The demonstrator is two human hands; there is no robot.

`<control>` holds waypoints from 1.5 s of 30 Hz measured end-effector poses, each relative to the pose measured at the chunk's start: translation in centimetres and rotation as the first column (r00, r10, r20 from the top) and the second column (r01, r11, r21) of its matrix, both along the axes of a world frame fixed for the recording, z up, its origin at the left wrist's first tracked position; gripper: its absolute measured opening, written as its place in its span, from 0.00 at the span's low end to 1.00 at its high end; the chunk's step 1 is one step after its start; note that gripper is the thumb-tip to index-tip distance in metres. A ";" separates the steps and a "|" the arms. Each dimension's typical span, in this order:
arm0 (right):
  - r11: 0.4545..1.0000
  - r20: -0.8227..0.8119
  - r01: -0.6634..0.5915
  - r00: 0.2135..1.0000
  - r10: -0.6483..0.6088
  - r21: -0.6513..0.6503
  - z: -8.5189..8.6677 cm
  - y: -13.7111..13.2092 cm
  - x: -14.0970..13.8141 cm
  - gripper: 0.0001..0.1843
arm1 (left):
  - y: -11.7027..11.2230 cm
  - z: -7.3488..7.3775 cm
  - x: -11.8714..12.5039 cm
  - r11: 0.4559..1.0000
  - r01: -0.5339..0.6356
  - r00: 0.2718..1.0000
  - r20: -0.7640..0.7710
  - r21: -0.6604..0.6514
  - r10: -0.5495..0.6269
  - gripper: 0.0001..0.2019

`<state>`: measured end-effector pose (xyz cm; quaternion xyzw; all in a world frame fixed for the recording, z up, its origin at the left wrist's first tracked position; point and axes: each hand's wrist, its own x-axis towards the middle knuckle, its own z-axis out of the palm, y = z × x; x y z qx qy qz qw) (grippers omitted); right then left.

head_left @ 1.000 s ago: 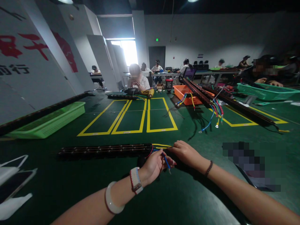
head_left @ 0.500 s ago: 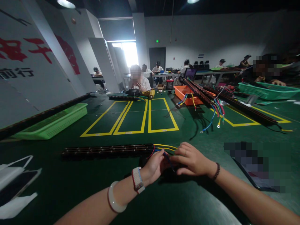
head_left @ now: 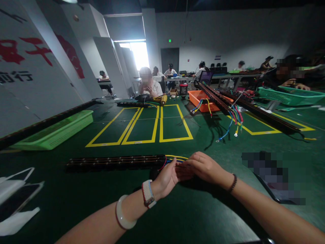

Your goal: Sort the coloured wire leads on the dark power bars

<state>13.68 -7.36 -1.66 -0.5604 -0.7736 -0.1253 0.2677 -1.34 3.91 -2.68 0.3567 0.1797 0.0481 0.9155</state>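
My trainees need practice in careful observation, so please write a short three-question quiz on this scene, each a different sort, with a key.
1. True or false: the watch is on the wrist of the left hand.
2. The yellow wires leave the black strip at: (a) the end nearer the right hand; (b) the end farther from it; (c) the middle.
3. Fill the gap: the basket at far left is light ____.

Key: 1. True; 2. a; 3. green.
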 end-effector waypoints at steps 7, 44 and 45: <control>0.980 -0.107 0.059 0.991 -0.081 -0.189 -0.6 0.5 1.2 0.12 | -0.5 0.2 -0.2 0.945 0.125 0.992 -0.035 0.304 -0.120 0.21; 0.606 -0.404 -0.163 0.869 -0.285 -0.779 0.9 6.8 2.2 0.15 | -1.0 0.4 -0.3 0.911 0.145 0.989 -0.075 0.385 -0.126 0.19; 0.598 -0.384 -0.151 0.879 -0.283 -0.787 0.9 6.8 2.0 0.12 | -1.0 0.4 -0.3 0.912 0.146 0.989 -0.076 0.383 -0.127 0.19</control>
